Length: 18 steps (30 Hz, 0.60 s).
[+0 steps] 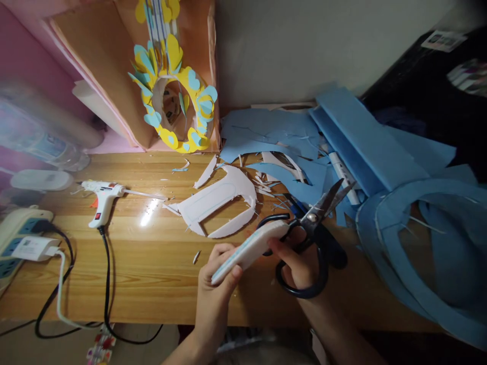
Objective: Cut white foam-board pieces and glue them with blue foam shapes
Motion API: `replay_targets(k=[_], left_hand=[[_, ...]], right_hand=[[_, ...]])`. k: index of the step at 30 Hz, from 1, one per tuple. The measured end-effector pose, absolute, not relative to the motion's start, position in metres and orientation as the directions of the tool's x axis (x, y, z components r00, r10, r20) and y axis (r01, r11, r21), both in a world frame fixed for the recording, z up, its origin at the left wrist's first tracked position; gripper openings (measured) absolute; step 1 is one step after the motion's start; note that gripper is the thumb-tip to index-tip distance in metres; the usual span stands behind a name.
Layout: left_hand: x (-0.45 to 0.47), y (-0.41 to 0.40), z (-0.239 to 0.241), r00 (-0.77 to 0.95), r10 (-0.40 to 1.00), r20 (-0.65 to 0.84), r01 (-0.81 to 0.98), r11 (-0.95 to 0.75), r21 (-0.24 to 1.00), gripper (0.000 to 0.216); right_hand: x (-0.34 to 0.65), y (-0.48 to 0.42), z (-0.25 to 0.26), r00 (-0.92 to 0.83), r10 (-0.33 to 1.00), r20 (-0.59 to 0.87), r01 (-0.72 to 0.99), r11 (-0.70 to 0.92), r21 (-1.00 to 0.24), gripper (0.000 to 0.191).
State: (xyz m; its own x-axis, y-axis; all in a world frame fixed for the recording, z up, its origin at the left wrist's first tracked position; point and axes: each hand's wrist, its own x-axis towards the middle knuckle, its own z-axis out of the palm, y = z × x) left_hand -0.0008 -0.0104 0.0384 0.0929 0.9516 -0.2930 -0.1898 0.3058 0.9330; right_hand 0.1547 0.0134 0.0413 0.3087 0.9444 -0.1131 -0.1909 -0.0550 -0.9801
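My left hand [217, 276] is closed on the lower end of a thick white foam board piece [251, 251], with a pale blue line along its edge. The piece is tilted, its rounded end up to the right. My right hand [299, 263] has the black-handled scissors [312, 218] hooked on it, blades partly open and pointing up and away. Its fingers also touch the upper end of the foam piece. Behind my hands, a white foam sheet [207, 203] with a large cut-out lies on the wooden table [152, 274], a pencilled or inked outline on it.
A white glue gun [103, 195] lies at left, its cord running past the power strip [19, 243]. Blue sheets [365, 132] and scraps are piled at right beside large blue rings [380, 243]. A yellow-and-blue heart-covered ring [194, 91] stands at the back.
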Motion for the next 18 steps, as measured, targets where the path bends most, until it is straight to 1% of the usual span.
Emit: replay_targets(k=[2,4,6,8,9,10,12,15,16,18], left_hand=[[-0.01,-0.006,0.048,0.182,0.963,-0.197,-0.011,0.203,0.979,0.011],[-0.015,0.0,0.06,0.283,0.951,-0.123,0.161,0.08,0.984,0.015],[-0.015,0.007,0.07,0.343,0.937,-0.064,0.289,-0.04,0.956,0.019],[-0.011,0.014,0.075,0.344,0.939,-0.026,0.338,-0.098,0.936,0.011],[-0.008,0.016,0.076,0.328,0.944,-0.02,0.339,-0.098,0.936,0.006],[-0.006,0.018,0.076,0.31,0.95,-0.03,0.327,-0.077,0.942,0.007],[-0.004,0.021,0.074,0.279,0.955,-0.097,0.262,0.021,0.965,0.014],[-0.009,0.021,0.069,0.245,0.944,-0.219,0.096,0.201,0.975,0.02],[-0.011,0.02,0.067,0.222,0.946,-0.235,0.049,0.23,0.972,0.021],[-0.015,0.017,0.062,0.152,0.963,-0.223,0.002,0.226,0.974,0.021]], right_hand=[[0.165,0.011,0.048,0.271,0.96,-0.07,-0.135,-0.034,-0.99,0.024],[0.172,0.009,0.054,0.208,0.977,-0.053,-0.043,-0.045,-0.998,0.021],[0.175,0.007,0.059,0.144,0.985,-0.09,0.041,-0.097,-0.994,0.017],[0.173,0.006,0.062,0.118,0.981,-0.152,0.102,-0.165,-0.981,0.017],[0.171,0.006,0.063,0.125,0.978,-0.169,0.127,-0.185,-0.975,0.019],[0.169,0.006,0.064,0.138,0.976,-0.17,0.143,-0.189,-0.971,0.022],[0.165,0.006,0.068,0.127,0.98,-0.15,0.164,-0.17,-0.972,0.028],[0.159,0.0,0.075,-0.007,0.989,-0.147,0.163,-0.144,-0.976,0.041],[0.157,-0.004,0.078,-0.054,0.984,-0.171,0.17,-0.16,-0.972,0.045],[0.153,-0.011,0.08,-0.12,0.966,-0.229,0.229,-0.197,-0.953,0.053]])
